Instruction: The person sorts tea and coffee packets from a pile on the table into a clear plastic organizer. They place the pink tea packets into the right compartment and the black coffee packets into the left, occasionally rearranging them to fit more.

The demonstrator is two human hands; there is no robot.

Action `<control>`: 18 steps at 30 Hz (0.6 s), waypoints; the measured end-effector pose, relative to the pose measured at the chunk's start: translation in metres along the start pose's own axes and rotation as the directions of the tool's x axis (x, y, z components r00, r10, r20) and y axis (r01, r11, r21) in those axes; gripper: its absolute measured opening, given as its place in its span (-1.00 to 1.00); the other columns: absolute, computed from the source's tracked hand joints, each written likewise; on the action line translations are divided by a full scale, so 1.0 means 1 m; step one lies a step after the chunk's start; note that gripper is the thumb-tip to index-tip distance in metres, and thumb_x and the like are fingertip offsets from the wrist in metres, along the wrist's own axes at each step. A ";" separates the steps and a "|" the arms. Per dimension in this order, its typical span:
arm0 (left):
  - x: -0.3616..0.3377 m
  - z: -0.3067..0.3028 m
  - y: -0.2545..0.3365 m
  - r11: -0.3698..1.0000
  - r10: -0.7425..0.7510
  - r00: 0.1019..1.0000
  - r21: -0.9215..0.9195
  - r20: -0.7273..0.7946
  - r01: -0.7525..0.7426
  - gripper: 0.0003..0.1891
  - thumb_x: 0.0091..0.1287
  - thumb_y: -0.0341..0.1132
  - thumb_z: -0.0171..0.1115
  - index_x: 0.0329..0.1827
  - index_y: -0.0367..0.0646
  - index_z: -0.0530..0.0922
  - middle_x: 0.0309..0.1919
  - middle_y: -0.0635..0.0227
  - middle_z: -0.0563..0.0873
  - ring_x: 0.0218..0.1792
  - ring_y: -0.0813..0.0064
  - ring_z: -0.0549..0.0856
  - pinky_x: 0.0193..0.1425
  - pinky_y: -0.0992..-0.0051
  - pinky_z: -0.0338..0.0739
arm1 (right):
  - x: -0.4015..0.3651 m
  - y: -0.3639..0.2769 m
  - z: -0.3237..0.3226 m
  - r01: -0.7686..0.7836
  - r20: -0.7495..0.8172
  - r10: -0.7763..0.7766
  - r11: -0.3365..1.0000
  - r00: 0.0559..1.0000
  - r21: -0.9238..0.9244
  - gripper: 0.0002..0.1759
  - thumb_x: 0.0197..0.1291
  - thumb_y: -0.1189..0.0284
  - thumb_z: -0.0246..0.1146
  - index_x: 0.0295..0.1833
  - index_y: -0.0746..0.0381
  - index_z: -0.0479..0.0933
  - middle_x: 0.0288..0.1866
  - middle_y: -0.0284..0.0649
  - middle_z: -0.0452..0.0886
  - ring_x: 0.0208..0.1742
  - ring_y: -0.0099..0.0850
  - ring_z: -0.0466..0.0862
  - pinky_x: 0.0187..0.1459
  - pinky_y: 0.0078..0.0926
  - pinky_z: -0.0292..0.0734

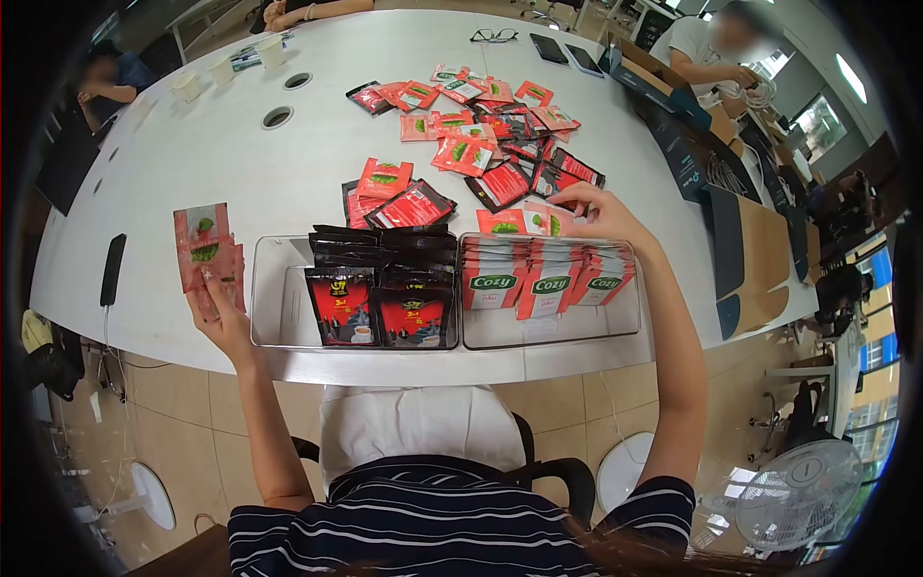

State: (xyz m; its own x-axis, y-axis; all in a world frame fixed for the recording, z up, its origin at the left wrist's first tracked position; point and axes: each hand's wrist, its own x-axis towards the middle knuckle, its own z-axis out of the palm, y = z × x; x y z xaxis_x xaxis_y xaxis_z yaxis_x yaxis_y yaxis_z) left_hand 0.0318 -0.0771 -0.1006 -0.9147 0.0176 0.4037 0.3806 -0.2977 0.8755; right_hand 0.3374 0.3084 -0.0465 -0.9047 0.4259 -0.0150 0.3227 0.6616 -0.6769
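Observation:
At the left of the table, my left hand (225, 315) is closed on a few pink tea sachets (205, 248) held upright beside the bins. My right hand (598, 213) reaches over the back of the right clear bin (553, 333), fingers closed on a pink sachet (555, 221); the fingertips are partly hidden. Another pink sachet (502, 222) lies beside it. Rows of Cozy tea sachets (551, 285) stand in that bin. In the left clear bin (282, 327) stand black-and-red coffee sachets (413, 313), with a bare section at its left end.
A loose pile of mixed red and black sachets (500, 125) spreads behind the bins, with a smaller pile (411, 204) nearer. Cardboard boxes (735, 260) line the right edge. Paper cups (271, 52), glasses (493, 37) and phones (549, 49) lie farther back. A person (711, 58) sits at the far right.

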 end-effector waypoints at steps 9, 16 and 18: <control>-0.004 0.002 0.006 0.999 -0.038 0.999 -0.006 -0.017 0.038 -0.70 0.42 -0.32 0.07 0.15 -0.21 0.40 0.03 0.32 0.53 0.03 0.47 0.56 0.06 0.47 0.56 | 0.002 0.015 -0.002 -0.045 0.049 0.045 0.999 0.998 0.019 -0.60 -0.22 0.35 0.48 -0.21 0.27 0.58 -0.39 -0.43 0.45 -0.36 -0.61 0.37 -0.31 -0.63 0.29; -0.005 -0.001 0.006 0.998 -0.062 0.998 0.031 -0.024 0.062 -0.77 0.42 -0.28 0.08 0.06 -0.17 0.44 -0.03 0.38 0.55 -0.09 0.59 0.56 0.01 0.50 0.58 | -0.042 0.003 -0.024 0.163 -0.462 -0.184 0.983 0.867 -0.086 -0.83 0.04 0.57 0.24 -0.21 0.28 0.64 -0.39 -0.38 0.53 -0.34 -0.61 0.47 -0.29 -0.63 0.30; -0.006 0.003 0.011 0.996 -0.081 0.996 0.022 -0.030 0.082 -0.76 0.42 -0.28 0.07 0.06 -0.16 0.44 -0.04 0.38 0.56 -0.09 0.61 0.56 -0.02 0.51 0.57 | -0.057 0.006 -0.027 0.151 -0.589 -0.097 0.988 0.803 0.043 -0.77 0.03 0.67 0.17 -0.19 0.30 0.65 -0.34 -0.33 0.62 -0.31 -0.58 0.53 -0.23 -0.63 0.38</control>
State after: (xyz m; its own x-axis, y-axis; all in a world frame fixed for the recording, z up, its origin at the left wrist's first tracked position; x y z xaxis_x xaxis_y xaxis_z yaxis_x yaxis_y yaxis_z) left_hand 0.0422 -0.0775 -0.0924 -0.9464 0.0131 0.3228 0.3071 -0.2744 0.9113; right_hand 0.3984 0.3045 -0.0296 -0.5935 0.6409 0.4869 0.1704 0.6913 -0.7022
